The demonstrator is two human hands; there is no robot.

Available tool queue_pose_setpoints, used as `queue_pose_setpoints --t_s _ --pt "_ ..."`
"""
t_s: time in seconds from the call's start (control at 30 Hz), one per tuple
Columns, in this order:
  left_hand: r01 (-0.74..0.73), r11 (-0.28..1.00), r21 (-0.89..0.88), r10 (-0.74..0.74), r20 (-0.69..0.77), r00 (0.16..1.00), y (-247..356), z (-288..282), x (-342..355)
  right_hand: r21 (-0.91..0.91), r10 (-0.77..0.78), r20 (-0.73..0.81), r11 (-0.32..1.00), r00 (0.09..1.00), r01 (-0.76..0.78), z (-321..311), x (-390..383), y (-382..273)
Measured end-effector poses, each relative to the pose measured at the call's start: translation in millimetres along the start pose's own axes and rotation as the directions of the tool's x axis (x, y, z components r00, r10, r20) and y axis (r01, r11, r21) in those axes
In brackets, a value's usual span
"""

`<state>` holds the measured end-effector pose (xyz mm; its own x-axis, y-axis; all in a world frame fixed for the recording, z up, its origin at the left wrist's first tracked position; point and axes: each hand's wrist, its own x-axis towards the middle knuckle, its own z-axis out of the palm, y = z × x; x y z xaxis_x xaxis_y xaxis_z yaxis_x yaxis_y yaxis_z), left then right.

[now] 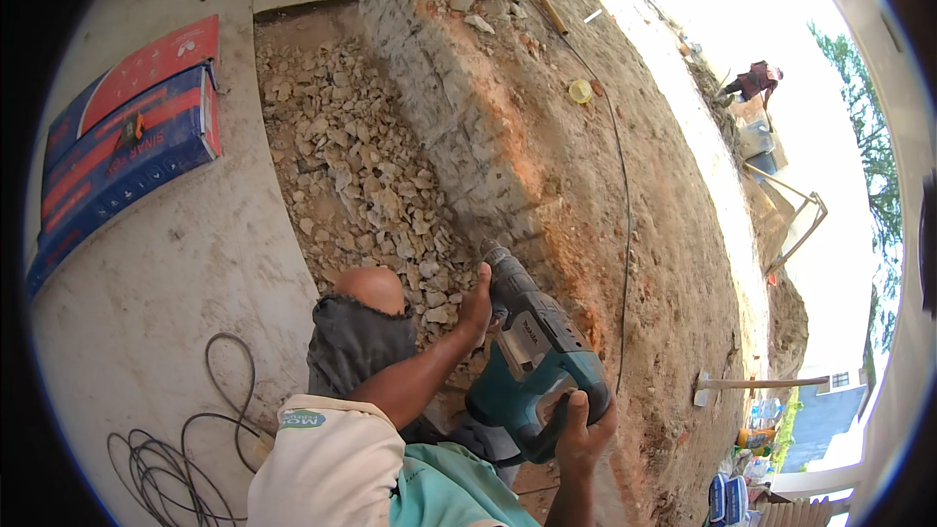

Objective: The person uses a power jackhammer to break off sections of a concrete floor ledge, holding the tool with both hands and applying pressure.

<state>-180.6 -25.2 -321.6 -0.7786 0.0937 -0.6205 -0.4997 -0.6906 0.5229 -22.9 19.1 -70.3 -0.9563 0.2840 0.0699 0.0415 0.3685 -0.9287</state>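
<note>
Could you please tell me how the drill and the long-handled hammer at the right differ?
The drill is teal and black, while the hammer has a light brown wooden handle.
The drill has a bulky body; the hammer has a long, thin handle with a small, pale head.
The drill is held by the left hand near its front and the right hand at its rear; no hand holds the hammer.
Both are tools with handles.

A person at work, seen from close by, stretches the left forearm (415, 379) forward and to the right, the left hand (475, 309) gripping with thumb pointing ahead. The right hand (589, 436), nearer the body, grips too, thumb raised; a bare knee (371, 290) shows beyond the left forearm.
</note>
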Motion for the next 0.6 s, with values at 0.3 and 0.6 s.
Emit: queue_pose_setpoints --t_s 0.3,0.6 --pt "-0.054 0.986 -0.155 0.055 0.006 0.998 23 6 3 -0.171 -0.077 0.039 0.982 0.996 0.083 18 9 12" --pt "-0.092 0.981 0.171 0.09 0.02 0.996 5 0 14 0.084 -0.034 -0.059 0.996 0.998 0.039 -7 3 52"
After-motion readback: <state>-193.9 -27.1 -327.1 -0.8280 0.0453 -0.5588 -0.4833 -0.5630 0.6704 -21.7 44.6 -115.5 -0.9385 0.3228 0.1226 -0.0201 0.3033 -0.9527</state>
